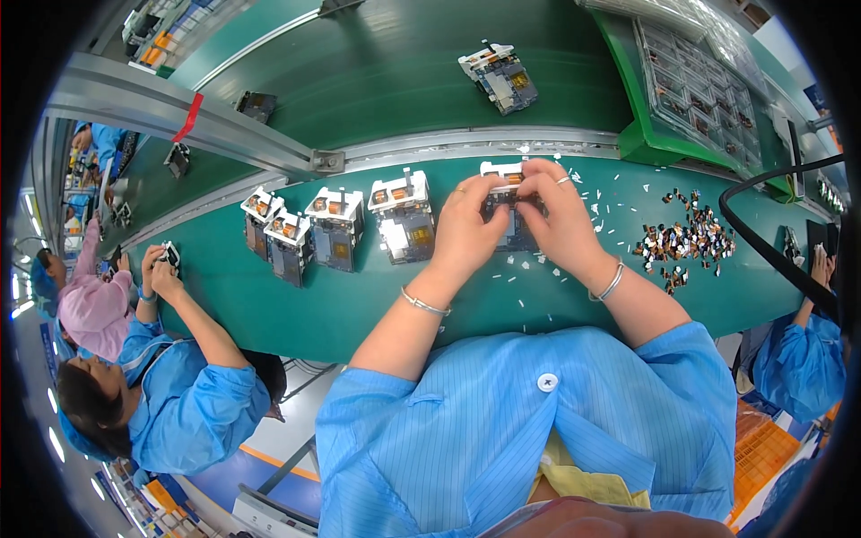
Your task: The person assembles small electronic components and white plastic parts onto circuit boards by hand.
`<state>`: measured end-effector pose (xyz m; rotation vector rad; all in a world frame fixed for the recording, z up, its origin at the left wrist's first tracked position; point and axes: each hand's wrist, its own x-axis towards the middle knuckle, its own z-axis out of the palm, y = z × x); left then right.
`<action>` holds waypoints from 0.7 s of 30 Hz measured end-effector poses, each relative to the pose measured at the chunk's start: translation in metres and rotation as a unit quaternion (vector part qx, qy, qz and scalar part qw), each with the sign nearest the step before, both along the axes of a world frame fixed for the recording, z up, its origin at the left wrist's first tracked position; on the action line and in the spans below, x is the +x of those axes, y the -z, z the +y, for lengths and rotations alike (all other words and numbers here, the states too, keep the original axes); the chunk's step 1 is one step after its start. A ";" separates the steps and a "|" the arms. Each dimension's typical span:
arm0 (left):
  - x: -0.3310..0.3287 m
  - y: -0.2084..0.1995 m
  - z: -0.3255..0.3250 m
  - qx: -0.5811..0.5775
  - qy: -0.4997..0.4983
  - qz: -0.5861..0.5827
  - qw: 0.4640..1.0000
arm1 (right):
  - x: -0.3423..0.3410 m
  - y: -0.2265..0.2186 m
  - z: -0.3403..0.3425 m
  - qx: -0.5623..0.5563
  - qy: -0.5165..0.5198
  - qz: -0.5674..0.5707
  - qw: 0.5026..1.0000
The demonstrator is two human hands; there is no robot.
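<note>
An electronic module [517, 238] with a white plastic top and a dark body stands on the green bench in front of me. Around its white upper end, the fingers of my left hand [468, 220] and my right hand [570, 220] are closed, one from each side. My fingertips meet near the top and hide what they press there. Left of my hands stands a row of similar modules, the nearest one [404, 220] showing coppery parts in its white frame. Small white scraps [529, 264] lie scattered round the held module.
A heap of small black, white and copper parts [682, 235] lies to the right. Behind a metal rail [395, 151], a green conveyor carries another module [500, 79]. A green bin [659, 139] with clear trays sits far right, near a black cable [762, 238]. Co-workers sit on both sides.
</note>
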<state>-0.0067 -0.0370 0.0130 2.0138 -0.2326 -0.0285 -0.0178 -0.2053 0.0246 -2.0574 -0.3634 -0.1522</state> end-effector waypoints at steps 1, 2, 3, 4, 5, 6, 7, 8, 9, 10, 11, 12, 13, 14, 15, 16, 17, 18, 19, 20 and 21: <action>0.000 0.000 0.000 -0.002 -0.001 -0.006 1.000 | -0.001 0.001 0.001 0.001 0.001 0.000 1.000; 0.000 0.000 -0.001 -0.001 0.000 -0.006 1.000 | -0.001 0.004 0.003 -0.009 0.042 -0.015 0.999; 0.000 -0.003 -0.001 -0.001 -0.002 0.005 1.000 | -0.001 0.007 0.005 -0.020 0.082 -0.030 0.996; 0.000 -0.004 -0.001 -0.002 -0.004 0.017 1.000 | -0.001 0.010 0.004 -0.021 0.082 -0.030 0.996; 0.000 -0.002 -0.001 -0.002 -0.004 0.018 1.000 | 0.000 0.014 0.003 0.002 0.071 0.007 0.997; 0.001 0.001 -0.001 -0.009 -0.006 0.007 1.000 | 0.002 0.015 0.002 0.025 0.060 0.045 0.997; 0.001 0.003 -0.001 -0.017 -0.008 -0.004 1.000 | 0.003 0.014 0.003 0.025 0.060 0.045 0.997; 0.002 0.004 0.000 -0.017 -0.008 -0.004 1.000 | 0.004 0.010 0.003 0.020 0.059 0.065 0.996; 0.001 0.005 0.000 -0.013 -0.007 -0.010 1.000 | 0.005 0.009 0.004 0.016 0.059 0.085 0.995; 0.001 0.006 -0.001 -0.010 -0.007 -0.017 1.000 | 0.006 0.009 0.005 0.015 0.059 0.085 0.995; 0.002 0.005 -0.001 -0.010 -0.007 -0.018 1.000 | 0.007 0.008 0.006 0.004 0.061 0.084 0.995; 0.003 0.001 -0.002 -0.012 -0.003 -0.003 1.000 | 0.008 0.008 0.008 -0.008 0.065 0.083 0.994; 0.004 -0.001 -0.002 -0.013 0.000 0.011 1.000 | 0.008 0.009 0.008 -0.007 0.066 0.082 0.994; 0.004 -0.002 -0.002 -0.013 0.001 0.009 1.000 | 0.009 0.011 0.009 -0.015 0.063 0.079 0.995; 0.003 -0.003 -0.002 -0.028 -0.006 0.020 0.999 | 0.011 0.012 0.009 -0.023 0.060 0.074 0.995; 0.003 -0.003 0.000 -0.043 -0.013 0.031 0.999 | 0.014 0.012 0.006 -0.024 0.059 0.070 0.995; 0.003 0.005 0.005 -0.035 0.021 0.064 0.997 | 0.016 0.011 0.001 -0.009 0.031 0.076 0.997; -0.003 0.008 0.005 -0.036 0.020 0.060 0.997 | 0.019 0.011 -0.004 0.005 0.002 0.082 0.997; -0.013 0.011 -0.001 -0.101 -0.023 0.050 0.993 | 0.023 0.010 -0.008 -0.006 -0.006 0.090 0.996; -0.022 0.016 -0.003 -0.165 -0.067 0.040 0.983 | 0.030 0.007 -0.007 -0.007 -0.009 0.084 0.996; -0.029 0.029 -0.001 -0.135 -0.062 0.004 0.989 | 0.036 0.002 -0.006 -0.001 -0.002 0.079 0.997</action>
